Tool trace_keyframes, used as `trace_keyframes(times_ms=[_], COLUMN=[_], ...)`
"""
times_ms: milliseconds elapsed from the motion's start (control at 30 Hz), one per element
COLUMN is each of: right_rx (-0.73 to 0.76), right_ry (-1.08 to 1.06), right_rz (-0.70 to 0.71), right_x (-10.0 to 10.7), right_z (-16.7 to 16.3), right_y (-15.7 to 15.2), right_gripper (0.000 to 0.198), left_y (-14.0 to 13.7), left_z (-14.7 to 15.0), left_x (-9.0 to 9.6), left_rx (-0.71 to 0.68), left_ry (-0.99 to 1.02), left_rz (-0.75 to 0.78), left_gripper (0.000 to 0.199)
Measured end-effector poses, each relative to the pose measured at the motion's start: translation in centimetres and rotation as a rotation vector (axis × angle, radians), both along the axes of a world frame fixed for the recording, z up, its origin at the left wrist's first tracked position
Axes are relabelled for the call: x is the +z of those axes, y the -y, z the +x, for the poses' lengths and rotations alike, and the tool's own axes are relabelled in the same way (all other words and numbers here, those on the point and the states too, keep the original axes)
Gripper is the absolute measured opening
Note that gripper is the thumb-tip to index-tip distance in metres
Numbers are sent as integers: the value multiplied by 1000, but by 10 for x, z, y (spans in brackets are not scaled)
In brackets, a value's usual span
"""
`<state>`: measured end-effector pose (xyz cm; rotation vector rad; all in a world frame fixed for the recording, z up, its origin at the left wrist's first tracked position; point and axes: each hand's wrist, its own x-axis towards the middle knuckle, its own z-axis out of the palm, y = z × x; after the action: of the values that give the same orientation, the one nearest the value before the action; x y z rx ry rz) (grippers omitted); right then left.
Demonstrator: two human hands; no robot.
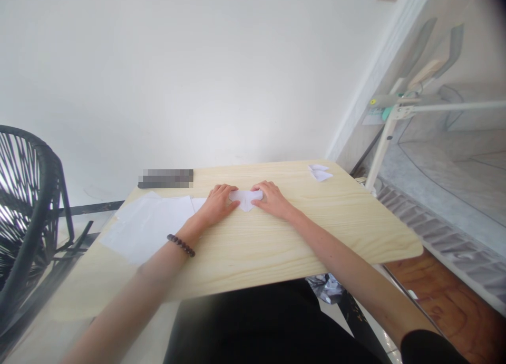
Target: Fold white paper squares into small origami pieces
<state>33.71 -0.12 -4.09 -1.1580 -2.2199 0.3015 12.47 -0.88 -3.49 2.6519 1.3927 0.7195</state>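
Observation:
A small folded white paper lies at the middle of the table, its lower part coming to a point. My left hand grips its left end, thumb on top, with the other fingers curled at the far side. On the right end, my right hand holds it in the same way, thumb pressed on the paper. The fingertips beneath or behind the paper are partly hidden. White paper sheets are spread to the left, partly behind my left forearm, which wears a dark bead bracelet.
Folded white paper pieces rest at the far right of the light wooden table. A dark blurred-out object sits at the back left. A black woven chair stands left; a white metal frame stands right.

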Motion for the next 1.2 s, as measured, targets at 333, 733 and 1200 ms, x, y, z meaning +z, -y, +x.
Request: trace_keyframes(times_ms=[333,733,1200], right_rx=[112,141,126], right_ry=[-99,49,237], right_rz=[-54,100,195], right_x=[3,7,11], right_z=[-1,-3,-7], right_y=[2,6,14], right_gripper=[18,9,24], left_y=[3,8,11], left_z=[2,6,8], left_x=[8,12,16], left_rx=[-112,-109,-149], left_ry=[-38,-189,-273], left_rz=[9,131,178], left_gripper=[27,24,28])
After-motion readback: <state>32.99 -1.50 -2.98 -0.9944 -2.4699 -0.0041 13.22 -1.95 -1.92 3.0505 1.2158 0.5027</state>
